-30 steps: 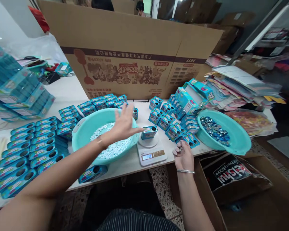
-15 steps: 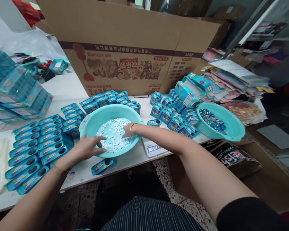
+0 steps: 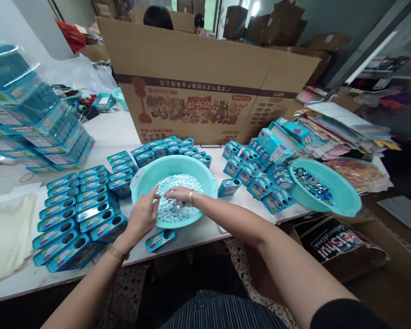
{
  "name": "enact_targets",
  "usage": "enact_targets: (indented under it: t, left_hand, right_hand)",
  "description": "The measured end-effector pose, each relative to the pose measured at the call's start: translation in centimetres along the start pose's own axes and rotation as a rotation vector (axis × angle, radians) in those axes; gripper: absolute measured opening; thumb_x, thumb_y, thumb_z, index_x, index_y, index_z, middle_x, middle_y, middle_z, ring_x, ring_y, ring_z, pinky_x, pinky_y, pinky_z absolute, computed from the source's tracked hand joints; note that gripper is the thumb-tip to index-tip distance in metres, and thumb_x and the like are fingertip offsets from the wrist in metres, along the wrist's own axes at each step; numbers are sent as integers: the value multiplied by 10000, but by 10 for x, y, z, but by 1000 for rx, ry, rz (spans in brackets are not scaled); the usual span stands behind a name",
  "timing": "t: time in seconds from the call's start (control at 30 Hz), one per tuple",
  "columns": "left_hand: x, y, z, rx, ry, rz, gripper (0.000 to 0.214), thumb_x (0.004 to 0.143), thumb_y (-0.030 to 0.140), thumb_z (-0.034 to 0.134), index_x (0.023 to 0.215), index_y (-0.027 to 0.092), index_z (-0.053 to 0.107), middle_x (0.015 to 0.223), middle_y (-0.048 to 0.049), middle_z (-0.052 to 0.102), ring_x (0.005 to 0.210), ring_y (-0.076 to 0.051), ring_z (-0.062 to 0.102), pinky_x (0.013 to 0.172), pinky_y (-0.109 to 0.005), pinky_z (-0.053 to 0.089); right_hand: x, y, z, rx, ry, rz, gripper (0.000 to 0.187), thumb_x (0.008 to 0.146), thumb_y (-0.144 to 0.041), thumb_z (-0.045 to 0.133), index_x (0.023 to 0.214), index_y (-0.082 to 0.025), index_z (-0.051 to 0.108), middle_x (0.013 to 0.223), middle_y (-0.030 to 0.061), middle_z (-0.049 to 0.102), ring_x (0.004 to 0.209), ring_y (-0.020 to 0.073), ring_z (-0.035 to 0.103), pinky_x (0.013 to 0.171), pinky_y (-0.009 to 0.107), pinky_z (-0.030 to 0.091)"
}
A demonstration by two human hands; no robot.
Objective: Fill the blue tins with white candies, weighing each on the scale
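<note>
Loads of small, rounded white pellets (image 3: 173,213) sit in a smooth, round turquoise plastic basin (image 3: 146,177). Right hand (image 3: 178,195)'s in them, can't tell its grip; left hand (image 3: 145,211)'s loosely curled, thumb apart, over the rim.

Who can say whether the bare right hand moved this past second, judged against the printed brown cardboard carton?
Yes: the right hand moved left, from opposite the right end of the carton into the round turquoise plastic basin of pellets.
</note>
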State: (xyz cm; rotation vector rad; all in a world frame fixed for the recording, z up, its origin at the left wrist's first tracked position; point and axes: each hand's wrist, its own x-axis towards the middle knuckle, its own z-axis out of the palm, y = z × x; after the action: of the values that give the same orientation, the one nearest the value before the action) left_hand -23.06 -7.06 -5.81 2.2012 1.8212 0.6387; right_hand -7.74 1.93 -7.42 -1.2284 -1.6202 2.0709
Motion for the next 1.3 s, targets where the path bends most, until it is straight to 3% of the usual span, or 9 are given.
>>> enact_targets:
  t: [0.2,0.27,0.37,0.5,0.6,0.77,0.9,1.13,1.3]
  left_hand:
    - [-2,-1,3,-122,84,-58,554,909,346,297,1421,140,261,1183,-123,624,1123,-267,560,944,-425,441]
    - [-1,-2,2,-140,61,-86,563,899,358,315,1417,139,272,1189,-125,623,1127,-272,559,954,-440,437]
    - [4,-1,-5,-258,53,-163,599,879,399,359,1405,120,294,1169,-131,635,1090,-263,586,959,-433,445]
    - [20,20,-18,-420,111,-160,642,838,471,457,1369,124,354,1139,-124,645,1065,-243,605,953,-407,467]
    - [41,59,-16,-399,80,3,549,832,482,500,1290,182,460,1151,-90,646,1079,-239,600,957,-415,465]
    - [89,140,30,-269,-88,333,522,784,425,620,1233,176,525,1252,-110,596,1168,-259,541,1003,-406,420]
    - [117,185,75,-93,-179,385,585,712,410,695,1226,178,537,1232,-119,611,1176,-300,527,1042,-464,349]
    - [127,202,94,-87,-257,304,348,756,302,599,1073,164,642,1015,-87,717,1041,-266,626,1081,-454,288]
    - [125,201,93,-112,-270,288,331,780,308,589,1081,183,647,1044,-65,719,1028,-250,638,1100,-446,271]
  right_hand:
    - [-23,-15,-10,1062,144,94,212,919,-295,352,764,-194,454,607,-22,531,549,121,566,513,269,520]
    - [-24,-16,-5,1264,210,64,265,935,-301,324,706,-198,408,550,-43,461,479,97,497,445,207,470]
    - [-32,-23,-8,1443,158,-33,293,950,-307,312,695,-196,404,527,-57,409,389,63,344,333,129,311]
    - [-74,-35,-45,1459,132,-270,291,964,-301,303,723,-196,428,530,-71,390,366,53,272,303,117,226]
    - [-115,-34,-87,1368,319,-475,254,952,-322,368,737,-204,434,524,-84,378,363,46,268,302,111,194]
    - [-146,-15,-133,1203,695,-694,220,912,-379,478,765,-218,447,512,-101,381,355,37,310,327,115,243]
    - [-140,-1,-138,1061,881,-779,292,813,-466,610,769,-221,457,520,-103,412,396,44,395,378,144,338]
    - [-131,10,-134,942,996,-878,341,742,-498,664,769,-216,475,521,-101,450,445,58,460,452,184,420]
    - [-129,11,-140,1036,999,-823,274,809,-452,602,771,-217,466,500,-109,423,364,35,353,352,140,282]
